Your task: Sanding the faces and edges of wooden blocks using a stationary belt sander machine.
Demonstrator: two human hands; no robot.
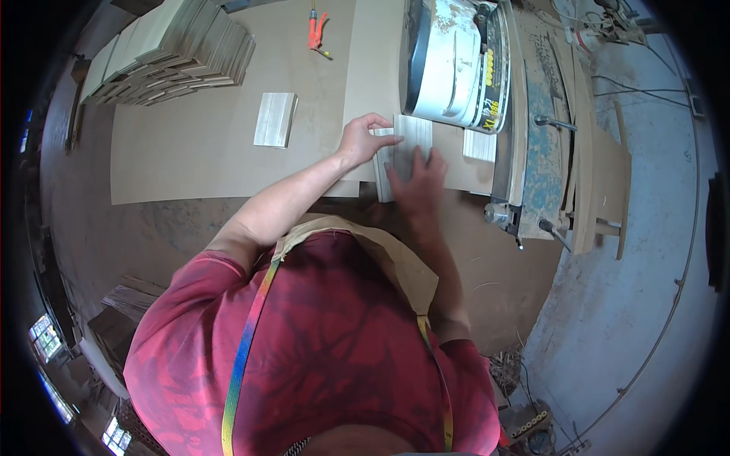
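Several pale wooden slats stand or lie close together in front of me: a wider slat [415, 135] with a striped grain and a narrower one [384, 182] along its left side. My left hand [363, 140] is closed on the narrower slat near its far end, thumb towards the wider one. Over the near part of the wider slat, my right hand [420, 186] has its fingers spread, somewhat blurred; its fingertips reach the wood. Just beyond is a machine with a white rounded cover [449, 68] and a dark printed band, which looks like a belt sander.
A stack of slats [179, 49] stands at the far left of the board-covered table [190, 163]. One small block [274, 120] lies nearer, and an orange-handled air gun [315, 32] is at the back. Another slat [479, 144] lies beneath the machine, beside its blue metal frame [541, 152].
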